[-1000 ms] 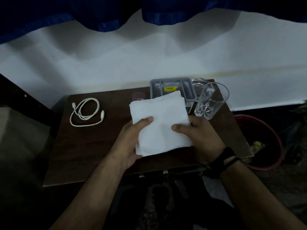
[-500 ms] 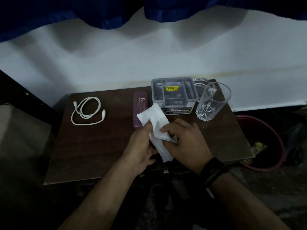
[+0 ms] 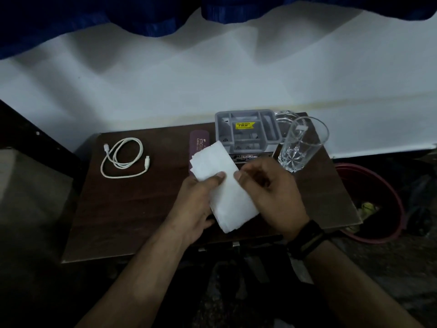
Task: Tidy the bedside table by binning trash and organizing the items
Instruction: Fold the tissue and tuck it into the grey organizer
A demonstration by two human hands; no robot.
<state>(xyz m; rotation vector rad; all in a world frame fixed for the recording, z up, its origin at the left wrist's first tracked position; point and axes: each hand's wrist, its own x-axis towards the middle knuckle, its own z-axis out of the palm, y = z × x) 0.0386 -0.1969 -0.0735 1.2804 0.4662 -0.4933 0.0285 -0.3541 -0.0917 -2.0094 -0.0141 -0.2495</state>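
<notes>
Both hands hold a folded white tissue [image 3: 223,185] above the dark wooden surface [image 3: 132,209]: the left hand [image 3: 196,207] grips it with the thumb on top, and the right hand [image 3: 267,192] pinches its right edge. Beyond lie a purple case [image 3: 198,140], a grey organizer [image 3: 248,129], a clear glass [image 3: 301,145] and, far left, a coiled white cable [image 3: 124,157]. A red bin [image 3: 383,202] sits on the floor to the right.

The light is dim. A white sheet [image 3: 236,74] spreads behind a dark wooden table [image 3: 132,209] — blue cloth [image 3: 71,17] hangs along the top edge. The floor [image 3: 390,268] lies dark and speckled — details unclear.
</notes>
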